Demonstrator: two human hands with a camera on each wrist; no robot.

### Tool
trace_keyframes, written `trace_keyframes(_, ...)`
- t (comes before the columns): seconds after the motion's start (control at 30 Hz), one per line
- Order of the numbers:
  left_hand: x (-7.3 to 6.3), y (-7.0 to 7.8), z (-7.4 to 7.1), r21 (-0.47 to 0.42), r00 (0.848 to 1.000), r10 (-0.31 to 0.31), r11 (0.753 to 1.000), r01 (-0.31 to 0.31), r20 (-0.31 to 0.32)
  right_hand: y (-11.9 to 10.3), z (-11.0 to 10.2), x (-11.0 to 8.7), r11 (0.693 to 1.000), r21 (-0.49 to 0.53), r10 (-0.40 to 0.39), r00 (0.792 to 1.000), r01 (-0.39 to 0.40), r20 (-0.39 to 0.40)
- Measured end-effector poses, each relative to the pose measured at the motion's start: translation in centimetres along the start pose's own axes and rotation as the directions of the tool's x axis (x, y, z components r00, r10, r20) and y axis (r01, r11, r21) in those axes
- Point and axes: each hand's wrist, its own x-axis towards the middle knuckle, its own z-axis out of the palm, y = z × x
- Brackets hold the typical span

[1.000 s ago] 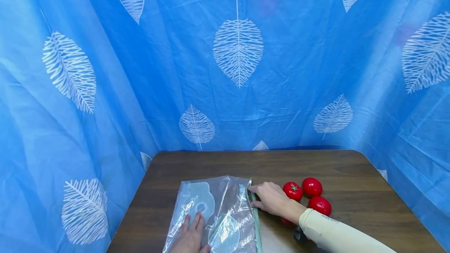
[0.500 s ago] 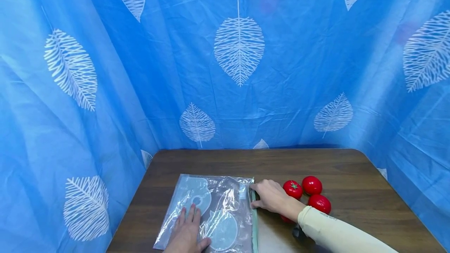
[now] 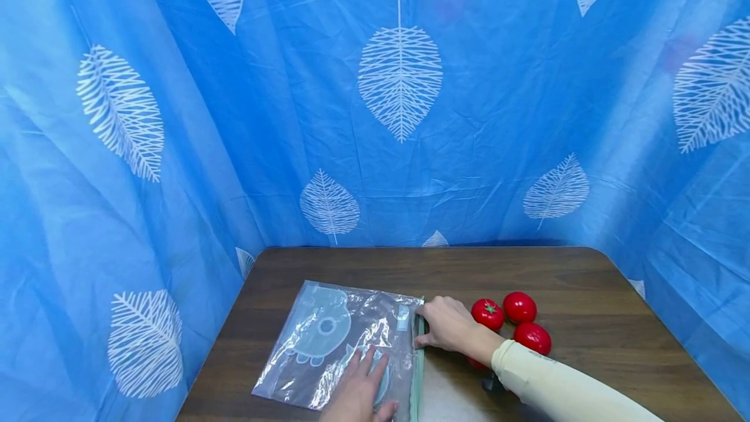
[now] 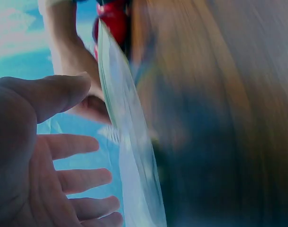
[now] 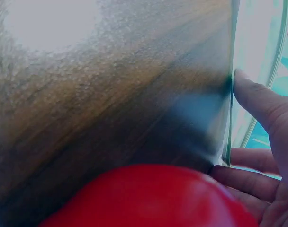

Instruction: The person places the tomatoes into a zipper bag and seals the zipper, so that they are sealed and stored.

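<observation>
A clear zip bag (image 3: pixel 366 305) with pale blue cartoon shapes lies flat on the table, its green-edged mouth to the right. Over the bag's near part is my left hand (image 3: pixel 360 389), fingers extended and apart. In the left wrist view, that hand's thumb and fingers (image 4: pixel 82 179) are spread beside the bag (image 4: pixel 134 142), holding nothing. My right hand (image 3: pixel 448 324) grips the bag's mouth edge, thumb and fingers bent around it. The right wrist view shows the thumb (image 5: pixel 257 99) against the rim and fingertips lower down. A red tomato (image 5: pixel 153 198) fills the bottom of that view.
Right of the right hand sit a tomato with a green stem top (image 3: pixel 487 314) and two plain ones, one behind (image 3: pixel 519 308) and one nearer (image 3: pixel 532 338). Another is partly hidden under the wrist. Blue leaf-patterned curtain (image 3: pixel 398 200) surrounds the wooden table (image 3: pixel 609 344).
The left hand has slid right across the bag, from its left shape to the near right one. The bag has turned slightly, its left side shifting left. The right hand stays at the mouth edge.
</observation>
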Motion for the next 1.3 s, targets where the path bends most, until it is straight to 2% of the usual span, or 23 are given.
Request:
trace_keyframes(0.17,0.8,2.0,0.1,-0.082,0.996,0.022,0.997,-0.015,0.087,-0.1,-0.1,0.1,1.000,0.008,0.016,1.000,-0.016,0.016)
trace_keyframes(0.3,1.3,3.1,0.3,-0.104,0.988,0.017,0.995,-0.001,0.155,-0.1,-0.2,0.2,1.000,0.002,0.019,1.000,-0.019,0.022)
trace_keyframes(0.43,1.8,3.7,0.9,-0.096,0.982,0.011,0.995,0.007,0.188,-0.2,-0.3,0.2,1.000,-0.004,0.029,0.999,-0.029,0.024)
trace_keyframes(0.57,2.4,3.4,2.2,-0.077,0.982,0.010,0.997,0.004,0.187,-0.3,-0.3,0.2,0.999,-0.004,0.041,0.999,-0.041,0.032)
trace_keyframes(0.7,2.9,2.4,4.2,-0.083,0.985,0.011,0.997,0.003,0.174,-0.4,-0.2,0.2,0.999,-0.013,0.052,0.998,-0.052,0.045)
trace_keyframes(0.83,3.0,1.7,5.3,-0.044,0.992,0.048,0.998,-0.043,0.116,-0.3,0.0,0.2,0.998,-0.022,0.063,0.997,-0.062,0.050)
trace_keyframes(0.97,2.9,2.3,4.1,0.024,0.993,0.088,0.996,-0.090,0.077,-0.3,0.1,0.1,0.998,-0.025,0.065,0.997,-0.064,0.046)
trace_keyframes(1.13,2.7,3.4,2.3,0.067,0.993,0.069,0.995,-0.075,0.093,-0.3,0.1,0.0,0.998,-0.015,0.068,0.997,-0.068,0.047)
trace_keyframes(1.3,2.9,3.5,2.4,0.138,0.995,0.042,0.989,-0.055,0.093,-0.3,-0.1,-0.1,0.997,0.000,0.071,0.996,-0.071,0.050)
